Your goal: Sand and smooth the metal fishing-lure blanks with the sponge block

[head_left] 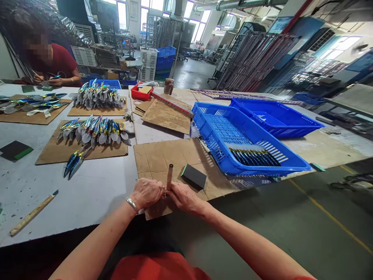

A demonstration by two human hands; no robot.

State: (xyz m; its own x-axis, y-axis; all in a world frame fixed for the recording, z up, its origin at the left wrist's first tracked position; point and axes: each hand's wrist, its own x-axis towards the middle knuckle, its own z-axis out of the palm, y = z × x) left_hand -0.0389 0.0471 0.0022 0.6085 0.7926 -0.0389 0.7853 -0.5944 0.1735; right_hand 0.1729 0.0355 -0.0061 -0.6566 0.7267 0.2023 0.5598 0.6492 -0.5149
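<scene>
My left hand point(147, 192) and my right hand point(183, 197) meet at the near edge of the table, fingers curled together around the lower end of a short brown stick-like tool point(169, 175) that stands upright between them. A silver bracelet sits on my left wrist. Both hands rest on a sheet of brown cardboard point(163, 155). A dark sanding block with a green edge point(193, 176) lies just right of the tool. What the fingers pinch at the tool's base is hidden.
A blue basket point(221, 128) holding dark blue utensils point(253, 156) stands to the right, another blue basket point(274, 116) behind it. Iridescent spoons point(94, 130) lie in rows on cardboard to the left. A wooden-handled knife point(32, 213) lies near left. A person in red works at far left.
</scene>
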